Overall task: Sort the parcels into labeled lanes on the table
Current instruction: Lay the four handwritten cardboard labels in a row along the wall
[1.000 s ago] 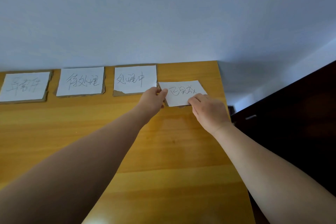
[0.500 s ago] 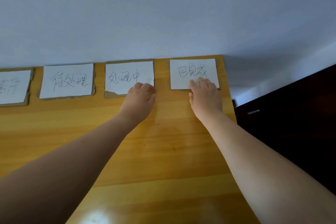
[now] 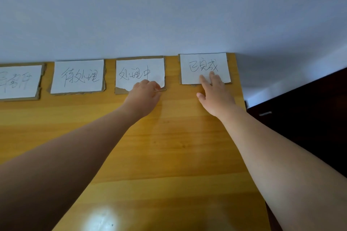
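Four lane labels flat in a row along far edge of bench (image 3: 169, 146), tight to the wall: white paper on brown cardboard, handwritten chars. 1st label (image 3: 18, 81) far left, cut by frame. 2nd label (image 3: 78, 76) just right of it. 3rd label (image 3: 139, 73): paper torn at lower-left corner, cardboard showing; my left hand (image 3: 145, 92) rests curled fingers on its lower-right edge. 4th label (image 3: 203, 67) sits by bench's right corner, w/ a gap from the 3rd; my right hand (image 3: 214, 92) lays straight fingers on its lower edge.

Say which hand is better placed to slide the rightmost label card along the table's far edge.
Right: the right hand rests straight fingers on the rightmost label card; the left hand sits over the neighbouring card.
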